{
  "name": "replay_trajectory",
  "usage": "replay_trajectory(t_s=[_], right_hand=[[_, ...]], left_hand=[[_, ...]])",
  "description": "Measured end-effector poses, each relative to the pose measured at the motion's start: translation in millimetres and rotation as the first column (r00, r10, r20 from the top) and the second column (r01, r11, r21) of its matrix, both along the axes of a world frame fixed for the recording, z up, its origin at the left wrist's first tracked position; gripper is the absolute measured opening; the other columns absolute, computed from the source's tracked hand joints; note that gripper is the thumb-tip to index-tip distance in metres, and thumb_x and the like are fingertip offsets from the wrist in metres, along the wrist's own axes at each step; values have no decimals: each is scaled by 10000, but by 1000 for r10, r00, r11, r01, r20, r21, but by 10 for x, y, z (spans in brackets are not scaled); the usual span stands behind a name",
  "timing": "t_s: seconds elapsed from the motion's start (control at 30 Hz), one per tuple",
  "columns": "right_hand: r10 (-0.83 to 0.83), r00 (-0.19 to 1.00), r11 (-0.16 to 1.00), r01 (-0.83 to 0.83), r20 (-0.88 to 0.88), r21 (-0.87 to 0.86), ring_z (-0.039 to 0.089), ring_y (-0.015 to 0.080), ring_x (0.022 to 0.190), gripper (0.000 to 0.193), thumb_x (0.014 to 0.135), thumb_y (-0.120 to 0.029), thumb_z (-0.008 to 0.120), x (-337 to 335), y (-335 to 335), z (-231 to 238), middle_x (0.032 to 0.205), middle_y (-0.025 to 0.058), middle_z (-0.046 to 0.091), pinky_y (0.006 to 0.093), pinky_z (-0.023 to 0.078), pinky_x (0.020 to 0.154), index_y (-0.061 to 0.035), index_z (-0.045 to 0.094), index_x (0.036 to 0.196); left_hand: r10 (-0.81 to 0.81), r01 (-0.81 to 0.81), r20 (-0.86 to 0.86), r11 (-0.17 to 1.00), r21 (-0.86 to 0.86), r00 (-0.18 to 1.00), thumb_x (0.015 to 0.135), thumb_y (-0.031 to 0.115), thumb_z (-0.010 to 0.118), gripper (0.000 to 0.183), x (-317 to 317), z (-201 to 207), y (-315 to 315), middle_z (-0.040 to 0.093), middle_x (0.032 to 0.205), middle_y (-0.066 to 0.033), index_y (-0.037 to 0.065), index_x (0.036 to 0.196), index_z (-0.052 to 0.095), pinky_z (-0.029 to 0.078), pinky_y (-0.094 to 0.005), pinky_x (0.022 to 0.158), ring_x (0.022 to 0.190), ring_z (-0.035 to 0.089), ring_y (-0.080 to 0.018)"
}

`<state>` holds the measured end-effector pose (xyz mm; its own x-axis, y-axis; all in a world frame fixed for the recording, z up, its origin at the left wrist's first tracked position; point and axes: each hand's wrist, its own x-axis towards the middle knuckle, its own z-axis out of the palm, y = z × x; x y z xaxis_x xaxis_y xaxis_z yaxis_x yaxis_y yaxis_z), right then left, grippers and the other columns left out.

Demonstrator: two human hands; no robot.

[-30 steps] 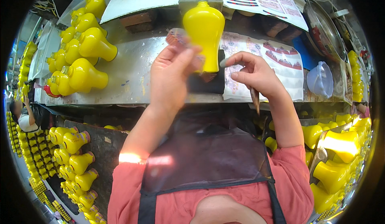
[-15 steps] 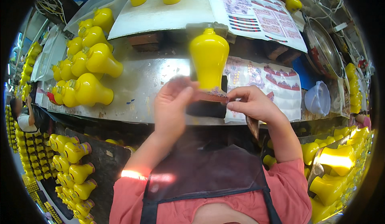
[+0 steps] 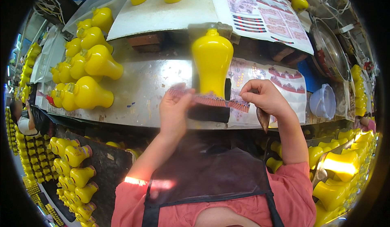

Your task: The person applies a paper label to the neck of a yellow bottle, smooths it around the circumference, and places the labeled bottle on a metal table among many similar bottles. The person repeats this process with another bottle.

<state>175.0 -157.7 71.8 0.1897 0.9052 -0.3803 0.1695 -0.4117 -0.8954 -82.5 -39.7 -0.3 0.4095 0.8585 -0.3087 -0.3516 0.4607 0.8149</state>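
Note:
A yellow vase (image 3: 212, 60) stands upright on a dark stand at the middle of the metal bench (image 3: 142, 93). Across its lower body stretches a thin red patterned decal strip (image 3: 211, 101). My left hand (image 3: 174, 111) pinches the strip's left end and my right hand (image 3: 264, 97) pinches its right end. A dark brush-like tool (image 3: 263, 119) hangs down from my right hand.
Several yellow vases (image 3: 87, 64) lie on the bench at the left. Decal sheets (image 3: 264, 13) cover a white board behind. A clear plastic bowl (image 3: 323, 102) and a metal basin (image 3: 329, 48) sit at the right. Racks of yellow vases (image 3: 77, 170) flank my lap.
My hands dropped from the vase's upper body to its base. The red strip is now pulled out flat between them across the vase's foot.

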Motion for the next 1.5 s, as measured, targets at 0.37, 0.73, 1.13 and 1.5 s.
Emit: replay_trajectory(t_s=[0.37,0.73,1.13,1.5], right_hand=[[-108,922,990,66,373,121,645,116,730,195,909,-117,715,-49,-24,-268,822,70,709,283,517,689,-35,696,1085],[-305,721,944,141,622,299,569,106,603,398,918,-197,720,-244,104,-387,876,112,712,290,480,618,-36,674,1279],[-395,856,904,297,334,307,640,155,727,855,805,-437,807,-641,428,-398,1038,162,726,303,521,688,30,512,1458],[-373,837,908,242,400,341,691,196,815,896,792,-408,829,-684,411,-386,1088,187,720,329,548,759,35,477,1486]], left_hand=[[-47,51,-88,998,42,995,860,-21,756,536,48,10,41,703,948,-79,-12,1353,544,532,-261,792,821,650,-128],[44,175,-389,842,510,920,992,137,633,538,57,-129,182,610,1328,-134,18,1484,450,416,-355,1093,1268,531,-220],[-63,357,-426,663,658,903,813,313,800,795,259,-230,151,599,1310,-166,30,1472,457,446,-440,1006,1143,567,-317],[-168,334,-317,732,594,933,838,238,795,754,239,-220,192,570,1349,-197,8,1465,444,496,-417,1009,1274,540,-318]])
